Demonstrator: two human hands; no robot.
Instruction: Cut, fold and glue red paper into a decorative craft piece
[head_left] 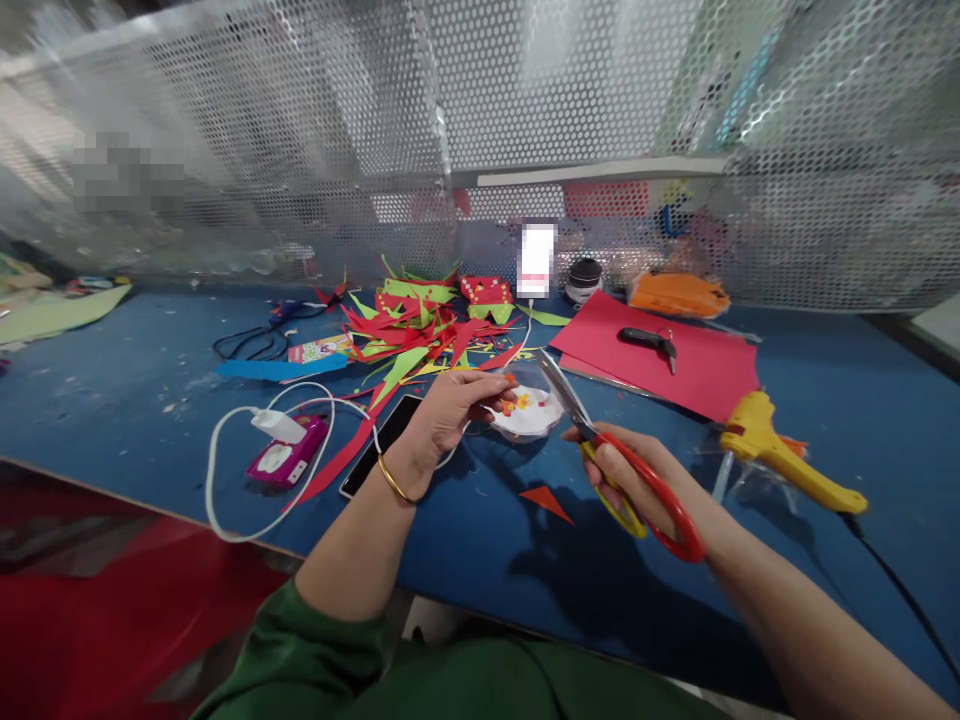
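My left hand (454, 408), a gold bangle on its wrist, is closed in a pinch on a small orange piece (511, 380), which looks like paper or felt. Below those fingertips sits a shallow white dish (538, 416) with tiny orange and yellow bits in it. My right hand (626, 468) grips a pair of scissors (667, 498) with one red and one yellow handle loop. Their blades point up and to the left, beside the dish and apart from the orange piece. An orange triangle (547, 502) lies on the blue table between my hands.
Red and green scraps (409, 330) heap at the back. Red sheets (675, 350) carry a black-handled cutter (646, 342). A yellow glue gun (787, 455) lies right. A purple power strip (289, 450) with a white cable and a dark phone (382, 445) lie left. Perforated metal panels (570, 90) stand behind.
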